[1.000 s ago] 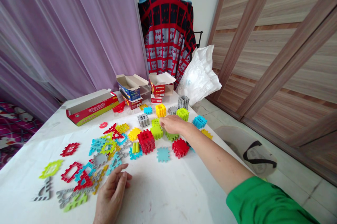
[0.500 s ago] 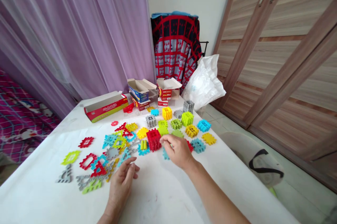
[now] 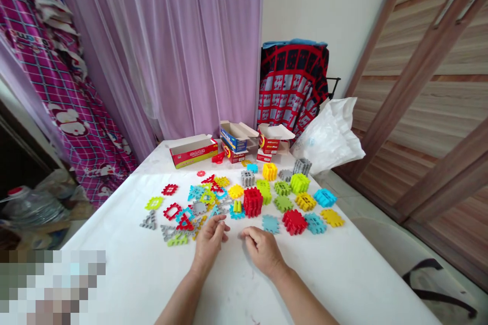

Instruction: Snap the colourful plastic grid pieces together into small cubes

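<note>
My left hand [image 3: 209, 242] rests on the table beside the loose pieces, its fingers loosely bent and apart, holding nothing. Opposite it, my right hand [image 3: 264, 251] has its fingers curled together, with nothing visible in them. Just beyond both hands stands a stack of red interlocking plastic tiles [image 3: 252, 202]. Left of that stack lies a blue tile [image 3: 237, 211] with a yellow-green piece [image 3: 237, 206] on it. Beyond my right hand are a light-blue tile [image 3: 270, 224], a second red stack [image 3: 295, 222] and a teal stack [image 3: 315, 223].
Mixed loose tiles [image 3: 185, 222] spread to the left. Green [image 3: 300, 183], yellow [image 3: 305, 201] and grey stacks [image 3: 247, 178] stand farther back. Opened cardboard boxes [image 3: 193, 152] line the far edge, near a white plastic bag [image 3: 331, 137]. The white table [image 3: 131, 259] ends at the right above the floor.
My right hand has drawn back from the red stack towards me. The view has swung left, and the second red stack now shows fully.
</note>
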### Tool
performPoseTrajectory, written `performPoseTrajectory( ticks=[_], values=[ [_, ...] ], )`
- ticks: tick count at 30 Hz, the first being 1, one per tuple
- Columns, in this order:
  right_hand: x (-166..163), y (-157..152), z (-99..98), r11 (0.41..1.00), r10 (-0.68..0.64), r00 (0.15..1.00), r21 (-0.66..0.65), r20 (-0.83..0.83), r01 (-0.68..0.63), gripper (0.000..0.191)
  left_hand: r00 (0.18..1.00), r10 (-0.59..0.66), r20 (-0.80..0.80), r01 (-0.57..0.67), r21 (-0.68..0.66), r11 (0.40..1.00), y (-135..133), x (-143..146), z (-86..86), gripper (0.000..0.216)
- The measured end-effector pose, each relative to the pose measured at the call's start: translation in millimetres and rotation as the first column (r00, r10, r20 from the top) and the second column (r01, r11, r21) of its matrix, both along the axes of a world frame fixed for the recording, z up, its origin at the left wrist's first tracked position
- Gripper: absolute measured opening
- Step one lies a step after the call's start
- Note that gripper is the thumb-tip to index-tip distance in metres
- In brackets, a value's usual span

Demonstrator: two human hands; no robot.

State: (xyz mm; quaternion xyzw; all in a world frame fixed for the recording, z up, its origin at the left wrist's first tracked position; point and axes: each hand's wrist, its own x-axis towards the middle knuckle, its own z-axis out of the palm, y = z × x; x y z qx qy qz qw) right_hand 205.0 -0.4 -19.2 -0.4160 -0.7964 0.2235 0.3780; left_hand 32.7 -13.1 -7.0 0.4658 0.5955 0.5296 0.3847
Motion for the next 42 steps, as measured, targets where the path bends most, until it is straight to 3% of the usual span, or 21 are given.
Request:
performPoseTrajectory(
  ticks=[2,4,9,15,21,24,28,30,32,33,38,42],
  values=[
    [-1,1,-0.7,0.999,-0.011,1.0,-0.041,-0.005,0.011,0.031,0.975,0.014,-0.22,-0.01,0.021,1.0,5,-9,5.6,0.045],
    [-1,2,-1.0,0.998,-0.02,1.0,-0.062,-0.015,0.019,0.03,0.886,0.042,-0.461,-0.027,0.039,0.999,13,-23,15.8,0.038],
    [-3,3,-0.4,0.998,-0.041,0.999,-0.057,0.004,0.041,0.029,0.669,0.022,-0.743,-0.046,-0.012,0.999,36,-61,45.4,0.025],
    [-4,2,3.0,0.996,-0.054,0.999,-0.074,0.002,0.054,0.029,0.414,-0.129,-0.901,-0.003,-0.143,0.99,60,-70,55.0,0.026],
    [-4,2,5.6,0.993,-0.063,0.998,-0.101,0.007,0.063,0.03,0.32,-0.197,-0.927,0.038,-0.195,0.98,69,-69,62.7,0.023],
    [-4,2,5.7,0.993,-0.06,0.998,-0.102,0.008,0.06,0.03,0.348,-0.187,-0.919,0.06,-0.177,0.982,67,-72,68.1,0.025],
    [-3,2,4.9,0.995,-0.04,0.999,-0.097,-0.007,0.039,0.03,0.443,-0.151,-0.884,0.077,-0.13,0.988,53,-68,65.2,0.033],
    [-2,1,5.0,0.994,-0.032,0.999,-0.104,-0.004,0.031,0.03,0.626,-0.143,-0.767,0.084,-0.116,0.99,42,-59,56.5,0.035],
    [-2,1,5.6,0.993,-0.032,0.999,-0.117,0.001,0.032,0.03,0.901,-0.124,-0.415,0.081,-0.12,0.989,31,-46,44.4,0.041],
    [-2,1,6.0,0.992,-0.037,0.999,-0.122,0.006,0.037,0.032,0.94,-0.132,-0.314,0.095,-0.13,0.987,25,-38,38.1,0.047],
    [-2,2,6.7,0.988,-0.071,0.997,-0.139,-0.042,0.065,0.039,0.994,-0.11,0.022,0.112,-0.187,0.976,5,-6,18.9,0.053],
    [-1,4,4.6,0.979,-0.056,0.983,-0.202,-0.177,0.019,0.037,0.993,-0.08,0.088,0.096,-0.202,0.975,-1,-1,16.3,0.049]
  ],
)
